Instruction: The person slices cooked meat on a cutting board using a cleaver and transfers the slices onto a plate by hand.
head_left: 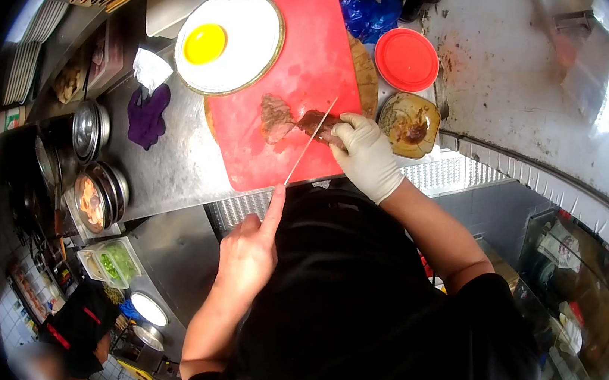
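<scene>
A knife [311,142] has its thin blade reaching across the meat. My bare left hand [249,244] is closed around its handle, which is mostly hidden, and the index finger points along the blade. My right hand [368,156] wears a pale glove; its curled fingers press on a piece of cooked meat [315,125] just right of the blade. Left of the knife, cut slices of meat [276,119] lie on the red cutting board [309,48]. The board rests on a round wooden block [363,73].
A large white round lid or tray [243,37] with a yellow round item [205,44] overlaps the board. Nearby are a red lid [406,59], a brown-stained dish [409,125], a purple cloth [147,116] and metal bowls [99,197]. Another person [79,326] stands at lower left.
</scene>
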Motion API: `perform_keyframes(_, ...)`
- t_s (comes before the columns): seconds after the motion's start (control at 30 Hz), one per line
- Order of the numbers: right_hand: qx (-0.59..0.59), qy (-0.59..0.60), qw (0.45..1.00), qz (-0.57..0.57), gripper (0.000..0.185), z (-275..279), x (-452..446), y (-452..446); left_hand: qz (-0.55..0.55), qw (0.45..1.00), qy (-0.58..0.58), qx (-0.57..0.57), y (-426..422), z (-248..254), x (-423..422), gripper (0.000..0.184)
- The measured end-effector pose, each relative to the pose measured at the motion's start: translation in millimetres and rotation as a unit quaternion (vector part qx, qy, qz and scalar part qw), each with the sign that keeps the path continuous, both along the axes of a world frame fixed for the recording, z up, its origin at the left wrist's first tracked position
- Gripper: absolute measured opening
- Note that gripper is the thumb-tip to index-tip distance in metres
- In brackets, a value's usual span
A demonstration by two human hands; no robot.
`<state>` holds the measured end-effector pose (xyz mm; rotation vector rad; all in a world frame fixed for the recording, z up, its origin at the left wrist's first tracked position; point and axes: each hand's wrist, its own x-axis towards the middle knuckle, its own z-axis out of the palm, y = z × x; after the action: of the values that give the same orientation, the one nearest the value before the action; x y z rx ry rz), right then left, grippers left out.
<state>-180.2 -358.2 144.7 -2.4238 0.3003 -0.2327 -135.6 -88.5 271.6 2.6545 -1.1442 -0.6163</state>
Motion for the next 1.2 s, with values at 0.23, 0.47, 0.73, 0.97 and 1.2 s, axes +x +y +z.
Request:
perform_keyframes(0.23,0.000,-0.011,1.000,0.012,0.021,0.0,2.5,-2.4,0.002,0.999,0.020,0.037,-4.0,7.3,-1.0,0.098)
perform_keyframes(0.47,-0.024,-0.049,0.998,0.031,0.017,-3.5,4.3,-4.5,-0.002,0.999,0.033,0.031,-24.1,-1.3,9.1,0.098)
perform_keyframes(0.73,-0.023,-0.047,0.998,0.032,0.017,-7.5,4.5,-4.2,-0.001,0.999,0.044,0.012,-40.1,-39.2,19.1,0.100)
perform_keyframes(0.97,0.014,-0.063,0.998,0.012,0.019,-7.5,-1.2,-2.2,-0.002,0.999,-0.001,-0.052,-68.1,-93.8,30.6,0.097)
perform_keyframes(1.2,0.056,-0.096,0.990,-0.088,0.022,2.8,-13.2,-27.0,0.046,0.981,-0.021,-0.186,-46.4,-55.4,23.6,0.091)
